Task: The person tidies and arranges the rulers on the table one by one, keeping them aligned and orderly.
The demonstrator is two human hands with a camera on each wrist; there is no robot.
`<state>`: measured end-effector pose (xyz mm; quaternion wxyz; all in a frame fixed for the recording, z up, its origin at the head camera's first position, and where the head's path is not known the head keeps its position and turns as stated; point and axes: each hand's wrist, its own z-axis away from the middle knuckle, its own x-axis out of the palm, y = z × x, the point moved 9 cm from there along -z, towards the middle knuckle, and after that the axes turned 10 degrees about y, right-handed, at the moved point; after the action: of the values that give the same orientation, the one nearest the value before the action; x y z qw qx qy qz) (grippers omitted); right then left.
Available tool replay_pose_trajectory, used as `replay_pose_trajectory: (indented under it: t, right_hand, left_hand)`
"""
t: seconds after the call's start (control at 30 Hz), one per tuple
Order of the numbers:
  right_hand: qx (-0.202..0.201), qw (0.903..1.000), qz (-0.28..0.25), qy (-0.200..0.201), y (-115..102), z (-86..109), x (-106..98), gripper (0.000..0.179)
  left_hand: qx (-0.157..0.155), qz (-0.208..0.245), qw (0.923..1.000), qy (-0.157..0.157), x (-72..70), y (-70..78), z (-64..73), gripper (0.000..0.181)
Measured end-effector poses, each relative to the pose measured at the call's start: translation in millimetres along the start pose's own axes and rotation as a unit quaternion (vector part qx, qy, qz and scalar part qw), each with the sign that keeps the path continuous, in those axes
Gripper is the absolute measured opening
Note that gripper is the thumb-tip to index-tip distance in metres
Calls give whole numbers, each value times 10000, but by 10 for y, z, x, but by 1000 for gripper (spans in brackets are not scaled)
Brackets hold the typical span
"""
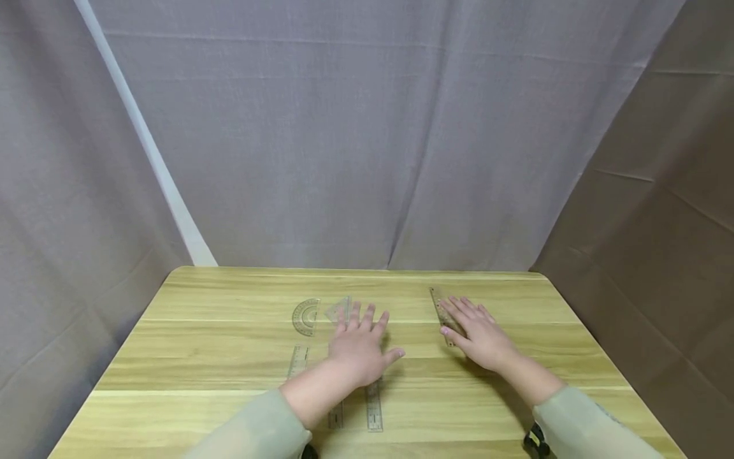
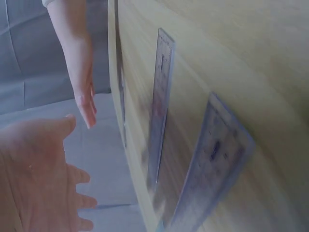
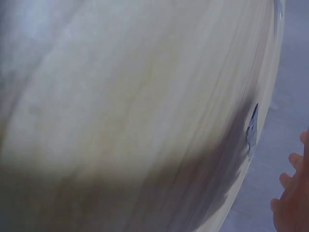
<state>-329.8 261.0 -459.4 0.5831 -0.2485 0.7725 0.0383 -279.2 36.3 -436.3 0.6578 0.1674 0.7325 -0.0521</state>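
Note:
My left hand point(image 1: 358, 354) is held over the table with fingers spread and nothing in it. Just past its fingertips lies a clear set square point(image 1: 337, 310), partly covered by them in the head view. A clear protractor point(image 1: 306, 317) lies to the left of that. Below the hand and forearm are clear straight rulers point(image 1: 374, 408), partly hidden by the arm; two of them, one a wider ruler point(image 2: 212, 164), show in the left wrist view. My right hand point(image 1: 477, 335) reaches out, fingers straight, over another clear, straight-edged piece point(image 1: 440, 312) with small holes, partly hidden beneath it.
The wood-grain table point(image 1: 201, 357) has rounded far corners. Grey cloth point(image 1: 321, 159) hangs behind it, with darker cloth point(image 1: 659, 255) along the right. A shadow of the right arm falls on the tabletop.

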Motion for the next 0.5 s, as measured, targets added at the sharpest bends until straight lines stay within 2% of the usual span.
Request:
replay_pose_trajectory:
  t: [0.33, 0.5]
  right_hand:
    - [11, 10000, 66, 4, 27, -97, 25, 66]
    - [77, 9998, 133, -85, 63, -160, 47, 67]
  left_hand:
    - [8, -117, 9996, -241, 222, 230, -150, 84]
    - [15, -196, 9995, -250, 284, 310, -199, 83]
